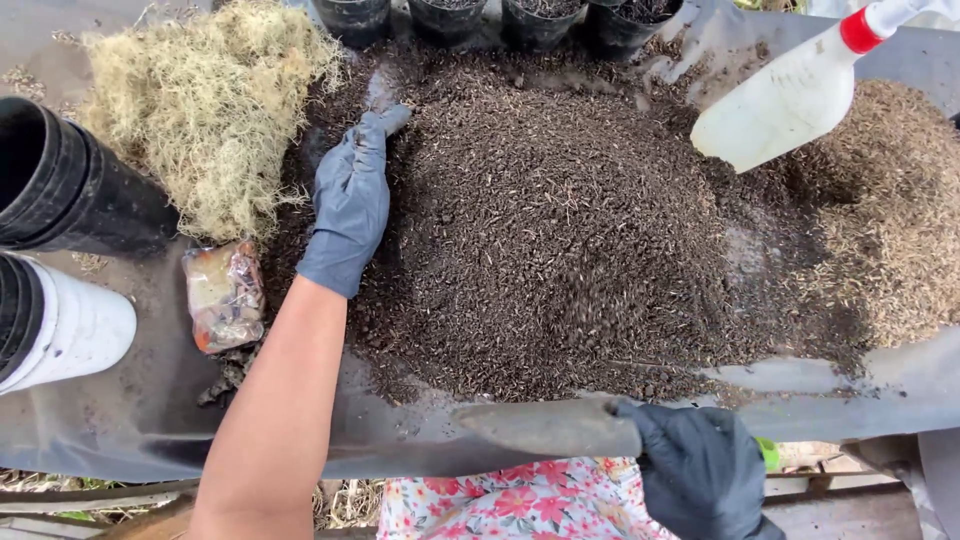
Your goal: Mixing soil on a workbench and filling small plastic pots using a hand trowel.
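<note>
My left hand (350, 200), in a dark grey glove, lies flat and open against the left flank of a big heap of dark potting soil (560, 240) spread on a black plastic sheet (120, 420). My right hand (700, 470), also gloved, grips a hand trowel (550, 427) at the near edge of the heap. The trowel's blade points left and lies low over the sheet. Its green handle end shows just behind the fist.
Pale dry moss (210, 110) is piled at the far left. Stacked black pots (60, 180) and a white pot (60, 325) lie on their sides at the left edge. A small plastic bag (225, 295) rests near them. Black pots (530, 20) line the back. A white spray bottle (790, 95) lies right, beside lighter brown husk (890, 200).
</note>
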